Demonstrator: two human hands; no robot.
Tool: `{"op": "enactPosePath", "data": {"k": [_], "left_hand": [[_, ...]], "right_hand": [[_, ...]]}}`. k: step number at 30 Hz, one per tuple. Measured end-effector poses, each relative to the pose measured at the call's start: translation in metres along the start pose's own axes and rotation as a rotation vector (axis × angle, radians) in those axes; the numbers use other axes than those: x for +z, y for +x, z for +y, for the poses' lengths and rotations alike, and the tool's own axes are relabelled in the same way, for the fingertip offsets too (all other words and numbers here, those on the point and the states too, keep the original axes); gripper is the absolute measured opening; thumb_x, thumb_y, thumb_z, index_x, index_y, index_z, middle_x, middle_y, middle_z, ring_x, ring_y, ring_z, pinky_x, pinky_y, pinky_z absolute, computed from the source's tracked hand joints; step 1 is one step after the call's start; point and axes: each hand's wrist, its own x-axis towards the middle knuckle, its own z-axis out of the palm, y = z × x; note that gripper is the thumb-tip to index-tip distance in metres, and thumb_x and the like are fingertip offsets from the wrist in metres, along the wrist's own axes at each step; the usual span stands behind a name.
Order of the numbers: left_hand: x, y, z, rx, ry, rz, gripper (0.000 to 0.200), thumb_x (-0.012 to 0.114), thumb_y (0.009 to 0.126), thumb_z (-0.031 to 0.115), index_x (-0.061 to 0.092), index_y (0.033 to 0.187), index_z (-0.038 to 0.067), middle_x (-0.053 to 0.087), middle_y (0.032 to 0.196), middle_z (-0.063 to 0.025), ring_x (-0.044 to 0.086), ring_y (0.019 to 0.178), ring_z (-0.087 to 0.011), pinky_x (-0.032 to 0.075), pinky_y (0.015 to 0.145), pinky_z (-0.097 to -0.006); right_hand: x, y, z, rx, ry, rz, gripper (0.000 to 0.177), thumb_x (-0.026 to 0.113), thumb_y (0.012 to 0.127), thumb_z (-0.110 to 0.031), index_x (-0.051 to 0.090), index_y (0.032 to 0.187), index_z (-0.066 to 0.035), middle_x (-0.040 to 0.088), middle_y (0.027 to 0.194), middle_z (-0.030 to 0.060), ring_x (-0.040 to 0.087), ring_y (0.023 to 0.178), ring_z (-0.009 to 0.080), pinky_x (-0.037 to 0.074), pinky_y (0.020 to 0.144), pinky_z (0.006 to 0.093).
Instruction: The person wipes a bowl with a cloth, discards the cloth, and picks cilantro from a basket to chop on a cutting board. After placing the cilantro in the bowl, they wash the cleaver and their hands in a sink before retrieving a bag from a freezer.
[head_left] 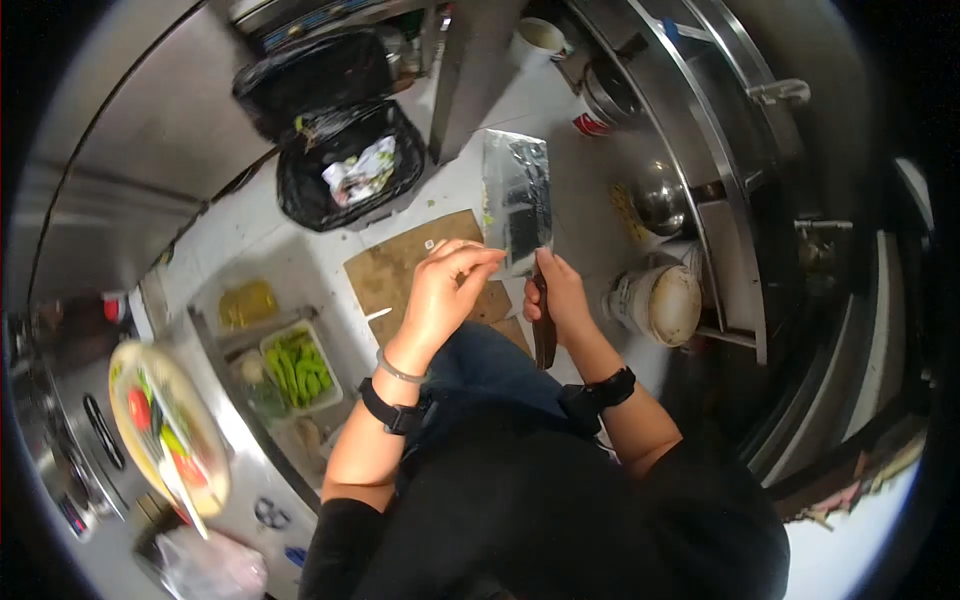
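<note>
My right hand (563, 300) is wrapped around the dark wooden handle of a cleaver (517, 190), whose broad metal blade points away from me. Bits of green cling to the blade's left edge. Close to the blade's lower left corner is my left hand (447, 285), its fingers curled and the tips drawn together. Whether those fingertips touch the blade or pinch something small cannot be made out. Below both hands lies flattened cardboard (390, 268) on the floor.
A black-lined bin (295, 190) with its lid up holds waste ahead on the left. On the left counter lies a cutting board (208, 420) with vegetables and a knife; a tub of green peppers (300, 370) sits beside it. At right are a white bucket (672, 305) and metal shelving (735, 285).
</note>
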Motion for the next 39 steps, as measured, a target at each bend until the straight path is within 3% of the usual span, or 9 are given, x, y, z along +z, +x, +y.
{"op": "enactPosePath", "data": {"k": [8, 15, 22, 26, 28, 32, 34, 36, 39], "left_hand": [[0.044, 0.159, -0.015, -0.039, -0.086, -0.102, 0.014, 0.067, 0.076, 0.002, 0.07, 0.088, 0.007, 0.065, 0.085, -0.006, 0.057, 0.072, -0.0148, 0.046, 0.061, -0.025], [0.138, 0.301, -0.03, -0.155, -0.232, -0.586, 0.035, 0.064, 0.077, 0.0, 0.061, 0.111, 0.007, 0.051, 0.09, 0.0007, 0.042, 0.073, -0.0061, 0.036, 0.065, -0.0188], [0.311, 0.458, -0.023, 0.021, -0.311, -0.849, 0.037, 0.065, 0.078, 0.006, 0.057, 0.114, 0.007, 0.05, 0.105, -0.0011, 0.04, 0.072, -0.0064, 0.037, 0.067, -0.0194], [0.454, 0.527, -0.006, -0.284, -0.616, -0.919, 0.059, 0.066, 0.08, 0.01, 0.038, 0.132, 0.007, 0.045, 0.125, -0.0078, 0.042, 0.07, -0.0038, 0.042, 0.067, -0.0201], [0.51, 0.561, 0.005, -0.247, -0.541, -1.029, 0.059, 0.068, 0.08, 0.014, 0.039, 0.132, 0.01, 0.042, 0.128, -0.0099, 0.046, 0.074, -0.007, 0.044, 0.07, -0.0233], [0.61, 0.642, 0.014, 0.075, -0.127, -1.186, 0.058, 0.07, 0.077, 0.018, 0.043, 0.128, 0.013, 0.016, 0.145, -0.0225, 0.044, 0.12, -0.03, 0.047, 0.087, -0.0314], [0.668, 0.679, 0.01, 0.374, 0.046, -1.127, 0.059, 0.07, 0.076, 0.015, 0.043, 0.128, 0.012, 0.016, 0.144, -0.024, 0.047, 0.117, -0.032, 0.048, 0.086, -0.032], [0.722, 0.716, 0.017, 0.32, -0.058, -1.253, 0.059, 0.068, 0.075, 0.016, 0.042, 0.127, 0.006, 0.01, 0.142, -0.0321, 0.022, 0.131, -0.0466, 0.03, 0.107, -0.0414], [0.806, 0.759, 0.03, 0.511, -0.037, -1.203, 0.063, 0.068, 0.072, 0.01, 0.039, 0.127, 0.003, 0.01, 0.143, -0.0324, 0.026, 0.129, -0.0485, 0.032, 0.106, -0.0421]], "right_hand": [[-0.027, 0.109, -0.106, -0.022, 0.256, 0.13, 0.026, 0.049, 0.094, -0.035, 0.044, 0.085, -0.011, 0.045, 0.055, 0.0034, 0.043, 0.037, 0.0148, 0.035, 0.035, 0.0289], [-0.117, 0.166, -0.19, -0.213, 0.529, 0.416, 0.028, 0.046, 0.095, -0.039, 0.041, 0.079, -0.016, 0.04, 0.055, 0.0022, 0.038, 0.038, 0.0133, 0.034, 0.039, 0.028], [-0.275, 0.198, -0.241, -0.436, 0.658, 0.795, 0.03, 0.044, 0.095, -0.041, 0.04, 0.081, -0.015, 0.04, 0.054, 0.0012, 0.039, 0.037, 0.0138, 0.036, 0.037, 0.0298], [-0.374, 0.205, -0.295, -0.444, 0.752, 0.928, 0.031, 0.044, 0.095, -0.043, 0.041, 0.081, -0.015, 0.04, 0.053, 0.0003, 0.037, 0.038, 0.0136, 0.033, 0.038, 0.0285], [-0.401, 0.2, -0.33, -0.453, 0.748, 0.955, 0.029, 0.044, 0.095, -0.042, 0.041, 0.081, -0.016, 0.041, 0.053, 0.0006, 0.038, 0.038, 0.0137, 0.034, 0.037, 0.0288], [-0.437, 0.208, -0.375, -0.499, 0.762, 1.066, 0.026, 0.043, 0.096, -0.038, 0.045, 0.082, -0.016, 0.042, 0.053, 0.0006, 0.039, 0.037, 0.0137, 0.034, 0.037, 0.0297], [-0.454, 0.221, -0.389, -0.491, 0.837, 1.093, 0.026, 0.044, 0.095, -0.038, 0.045, 0.082, -0.016, 0.042, 0.053, 0.0008, 0.039, 0.037, 0.014, 0.034, 0.037, 0.0298], [-0.461, 0.238, -0.393, -0.483, 0.888, 1.155, 0.027, 0.046, 0.095, -0.039, 0.046, 0.082, -0.015, 0.042, 0.053, 0.0015, 0.038, 0.037, 0.0149, 0.033, 0.037, 0.0296], [-0.457, 0.26, -0.405, -0.431, 0.977, 1.213, 0.028, 0.046, 0.094, -0.038, 0.045, 0.081, -0.014, 0.044, 0.052, 0.0026, 0.04, 0.037, 0.0158, 0.033, 0.036, 0.0296]]}}
